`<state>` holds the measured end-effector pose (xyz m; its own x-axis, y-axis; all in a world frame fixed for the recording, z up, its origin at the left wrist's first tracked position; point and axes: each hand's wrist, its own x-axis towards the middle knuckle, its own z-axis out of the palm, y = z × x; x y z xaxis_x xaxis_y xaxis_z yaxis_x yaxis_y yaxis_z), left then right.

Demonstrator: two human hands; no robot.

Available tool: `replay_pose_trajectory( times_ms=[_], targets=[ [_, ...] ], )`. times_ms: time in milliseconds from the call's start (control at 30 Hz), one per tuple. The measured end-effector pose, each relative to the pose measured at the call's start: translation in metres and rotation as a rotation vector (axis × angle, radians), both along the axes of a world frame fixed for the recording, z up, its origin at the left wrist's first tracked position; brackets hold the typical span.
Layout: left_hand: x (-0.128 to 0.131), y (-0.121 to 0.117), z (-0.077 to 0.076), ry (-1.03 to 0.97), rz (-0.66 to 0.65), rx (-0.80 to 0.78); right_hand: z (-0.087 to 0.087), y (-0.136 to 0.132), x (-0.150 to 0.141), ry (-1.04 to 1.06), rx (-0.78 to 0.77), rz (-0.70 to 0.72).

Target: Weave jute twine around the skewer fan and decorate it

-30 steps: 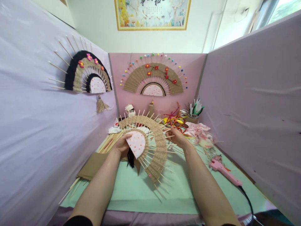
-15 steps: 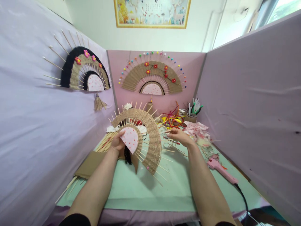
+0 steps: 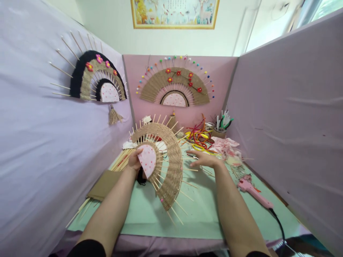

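Sticks [image 3: 122, 161] lie bunched behind my left hand [image 3: 134, 159], which pinches the dotted centre [image 3: 148, 160] of a woven fan [image 3: 174, 160], tilted over the green table [image 3: 198, 217]. Near its spokes [image 3: 190, 170] my right hand [image 3: 205, 159] hovers, fingers spread; farther right lies a pink glue gun [image 3: 255, 193].

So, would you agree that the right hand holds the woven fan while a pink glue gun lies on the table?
Not quite: the head view shows the left hand holding the woven fan; the pink glue gun does lie on the table.
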<state>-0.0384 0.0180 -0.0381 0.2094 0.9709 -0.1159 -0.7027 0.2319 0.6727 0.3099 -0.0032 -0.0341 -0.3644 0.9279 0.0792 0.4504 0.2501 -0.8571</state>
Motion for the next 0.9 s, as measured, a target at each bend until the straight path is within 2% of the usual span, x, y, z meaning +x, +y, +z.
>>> replay_pose_trajectory(
  times_ms=[100,200,300,500,633,900],
  targets=[
    [0.005,-0.004,0.002,0.031,-0.049,0.02,0.011,-0.01,-0.03,0.362,0.068,0.151],
    [0.007,-0.004,0.001,0.047,-0.081,0.022,0.014,-0.014,-0.062,0.623,0.073,0.13],
    [0.007,-0.001,-0.001,0.029,-0.076,0.019,0.011,-0.015,-0.076,0.712,0.005,0.064],
    [0.004,0.008,-0.006,0.048,-0.014,0.043,0.005,-0.015,-0.052,0.762,0.043,-0.154],
    [0.007,0.01,-0.008,0.11,-0.031,0.055,0.002,-0.017,-0.037,0.749,0.075,-0.219],
    [0.007,0.012,-0.011,0.195,-0.057,0.081,0.003,-0.016,-0.029,0.858,0.088,-0.299]
  ],
)
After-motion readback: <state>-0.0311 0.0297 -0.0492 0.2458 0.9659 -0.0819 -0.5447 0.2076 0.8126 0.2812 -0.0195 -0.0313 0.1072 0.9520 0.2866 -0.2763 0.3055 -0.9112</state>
